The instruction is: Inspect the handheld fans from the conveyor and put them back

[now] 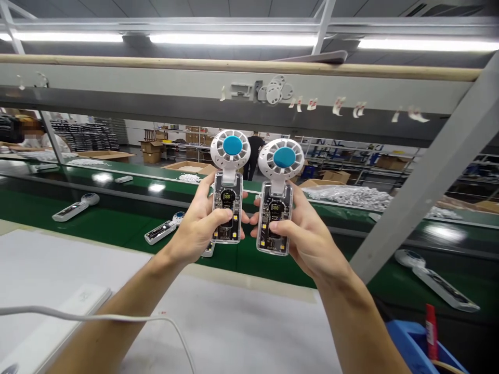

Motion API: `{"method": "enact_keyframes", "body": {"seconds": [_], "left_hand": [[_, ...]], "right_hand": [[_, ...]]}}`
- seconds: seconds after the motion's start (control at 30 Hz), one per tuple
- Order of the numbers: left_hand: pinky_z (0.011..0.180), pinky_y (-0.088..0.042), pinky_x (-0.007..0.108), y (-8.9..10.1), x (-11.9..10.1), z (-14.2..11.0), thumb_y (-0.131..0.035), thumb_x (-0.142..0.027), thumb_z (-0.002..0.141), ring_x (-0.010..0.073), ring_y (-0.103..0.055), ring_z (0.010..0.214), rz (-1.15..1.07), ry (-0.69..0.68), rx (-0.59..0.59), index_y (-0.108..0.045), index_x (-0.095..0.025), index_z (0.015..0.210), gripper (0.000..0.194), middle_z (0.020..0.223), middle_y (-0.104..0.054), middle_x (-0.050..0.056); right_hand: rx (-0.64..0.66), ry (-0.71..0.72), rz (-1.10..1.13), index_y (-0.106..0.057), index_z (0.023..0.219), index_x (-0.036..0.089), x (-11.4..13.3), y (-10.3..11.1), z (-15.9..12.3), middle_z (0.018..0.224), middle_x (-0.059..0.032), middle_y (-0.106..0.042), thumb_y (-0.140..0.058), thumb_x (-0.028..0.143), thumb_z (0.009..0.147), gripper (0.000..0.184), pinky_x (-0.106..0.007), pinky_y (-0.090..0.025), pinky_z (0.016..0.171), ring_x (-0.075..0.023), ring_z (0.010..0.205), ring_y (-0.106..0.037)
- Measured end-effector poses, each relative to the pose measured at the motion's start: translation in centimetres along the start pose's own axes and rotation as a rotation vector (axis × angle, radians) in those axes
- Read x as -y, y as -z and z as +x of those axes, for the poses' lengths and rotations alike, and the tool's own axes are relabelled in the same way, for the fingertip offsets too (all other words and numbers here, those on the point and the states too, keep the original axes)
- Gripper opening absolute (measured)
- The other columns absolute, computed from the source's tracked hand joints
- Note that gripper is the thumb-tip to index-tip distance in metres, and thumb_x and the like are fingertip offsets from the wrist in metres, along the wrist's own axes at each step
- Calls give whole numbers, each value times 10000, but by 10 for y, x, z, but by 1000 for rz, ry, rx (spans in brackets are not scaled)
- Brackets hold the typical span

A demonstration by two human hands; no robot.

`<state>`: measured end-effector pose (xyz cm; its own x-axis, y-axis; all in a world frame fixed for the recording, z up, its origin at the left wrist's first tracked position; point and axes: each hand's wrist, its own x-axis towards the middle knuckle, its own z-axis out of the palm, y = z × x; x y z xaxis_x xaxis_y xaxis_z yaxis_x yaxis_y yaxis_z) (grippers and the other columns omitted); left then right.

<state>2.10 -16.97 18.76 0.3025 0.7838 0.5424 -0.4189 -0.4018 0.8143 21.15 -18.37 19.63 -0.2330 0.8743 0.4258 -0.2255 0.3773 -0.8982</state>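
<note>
My left hand is closed around a handheld fan, its thumb pressed on the front of the clear-cased body. A second handheld fan is gripped in my right hand, the thumb likewise on its front. Both fans stand upright side by side, a small gap between them. Each has a white round head with a blue disc, and a see-through handle showing a dark circuit board and a small display. Fingertips of both hands show in the gap between the fans; the other fingers are partly hidden behind the handles.
Several more fans, such as one at the left, lie on the green conveyor belt. A white cable crosses the white worktable. A slanted metal post and a blue bin stand right. Co-workers are beyond the belt.
</note>
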Motion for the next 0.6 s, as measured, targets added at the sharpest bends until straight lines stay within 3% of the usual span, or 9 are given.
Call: {"method": "enact_keyframes", "body": {"seconds": [0.17, 0.33, 0.6], "left_hand": [[521, -573, 278, 1, 2, 0, -649, -211, 835, 182, -666, 668, -15, -26, 28, -256, -221, 1378, 670, 1194, -582, 127], [521, -565, 250, 2, 4, 1, -645, -200, 845, 249, -681, 876, -50, -58, 56, -218, -195, 1393, 694, 1280, -524, 172], [555, -583, 286, 5, 5, 2, -646, -175, 856, 177, -661, 681, -44, -46, 5, -249, -184, 1390, 665, 1147, -582, 129]], "right_hand": [[42, 27, 23, -306, 1449, 304, -2, -3, 0, 1097, -19, -688, -663, 130, 768, 788, -341, -617, 704, -199, 820, -714], [43, 37, 22, -261, 1469, 291, -5, -2, 0, 1081, -33, -702, -660, 147, 785, 804, -348, -616, 714, -206, 832, -718], [18, 29, -14, -243, 1473, 283, -7, 1, 3, 914, -5, -696, -650, 185, 782, 807, -320, -600, 632, -186, 722, -697]]}}
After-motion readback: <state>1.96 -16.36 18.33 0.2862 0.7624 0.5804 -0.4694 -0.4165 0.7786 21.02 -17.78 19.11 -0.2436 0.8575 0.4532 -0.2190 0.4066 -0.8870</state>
